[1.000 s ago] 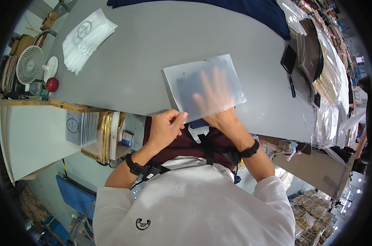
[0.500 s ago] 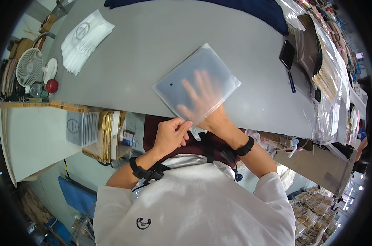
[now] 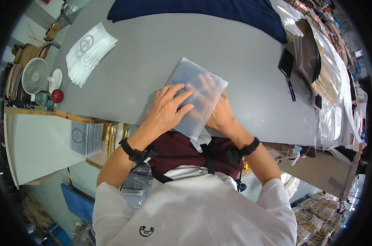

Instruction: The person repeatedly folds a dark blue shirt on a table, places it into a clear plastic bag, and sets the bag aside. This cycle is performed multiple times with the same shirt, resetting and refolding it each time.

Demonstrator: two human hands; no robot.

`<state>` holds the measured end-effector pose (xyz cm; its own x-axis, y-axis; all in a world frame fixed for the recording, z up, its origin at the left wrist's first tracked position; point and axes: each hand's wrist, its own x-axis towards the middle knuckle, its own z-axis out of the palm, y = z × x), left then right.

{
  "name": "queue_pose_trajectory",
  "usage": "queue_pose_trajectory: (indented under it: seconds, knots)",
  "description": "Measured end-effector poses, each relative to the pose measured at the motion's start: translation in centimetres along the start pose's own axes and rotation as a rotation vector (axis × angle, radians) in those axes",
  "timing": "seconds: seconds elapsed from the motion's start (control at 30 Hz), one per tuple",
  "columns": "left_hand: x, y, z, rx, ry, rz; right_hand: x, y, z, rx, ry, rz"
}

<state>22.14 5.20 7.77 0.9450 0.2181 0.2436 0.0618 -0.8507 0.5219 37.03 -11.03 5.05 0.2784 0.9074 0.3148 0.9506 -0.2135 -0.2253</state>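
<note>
A frosted, see-through plastic bag (image 3: 184,76) lies slanted at the table's near edge, its lower corner reaching over that edge. My left hand (image 3: 164,107) rests on top of it with the fingers spread. Through the cloudy film show the blurred, spread fingers of my right hand (image 3: 219,112); I cannot tell whether they are inside the bag or beneath it. Below the bag's lower corner, a crumpled clear strip (image 3: 200,142) hangs in front of my lap.
At the far left lies a fanned stack of white printed bags (image 3: 89,53). Dark blue cloth (image 3: 198,9) covers the far edge. A phone (image 3: 286,62) and a pen (image 3: 291,90) lie right, beside piled plastic sleeves. A white fan (image 3: 35,76) stands left, above a shelf of packed bags (image 3: 85,138).
My left hand has let go of the bag's lower corner and now lies spread on its upper face. The bag has turned and come nearer, with my right hand still behind its film.
</note>
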Motion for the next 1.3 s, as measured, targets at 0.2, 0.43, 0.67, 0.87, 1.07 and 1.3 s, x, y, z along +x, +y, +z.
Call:
queue_pose_trajectory:
  seconds: [0.2, 0.43, 0.67, 0.87, 1.07, 1.3]
  knots:
    - [0.3, -1.2, 0.7, 0.126, -0.048, -0.006, 1.4, 1.0, 0.4, 0.046, -0.021, -0.198]
    - [-0.3, -1.6, 1.7, 0.133, -0.083, 0.01, -0.3, 0.3, 0.0, -0.019, -0.003, -0.042]
    - [0.1, -0.8, 0.1, 0.17, -0.149, -0.038, 0.9, 2.5, -2.0, 0.267, 0.118, -0.009]
    - [5.3, -0.8, 0.9, -0.103, 0.061, -0.108, 3.5, 3.7, -2.4, 0.961, 0.037, 0.831]
    - [11.6, -2.1, 3.7, -0.168, -0.038, -0.116, 5.4, 5.6, -0.9, 1.017, -0.059, 0.94]
    - [11.3, -1.9, 4.8, -0.017, -0.034, -0.237, 3.7, 3.3, -1.3, 0.977, -0.17, 0.869]
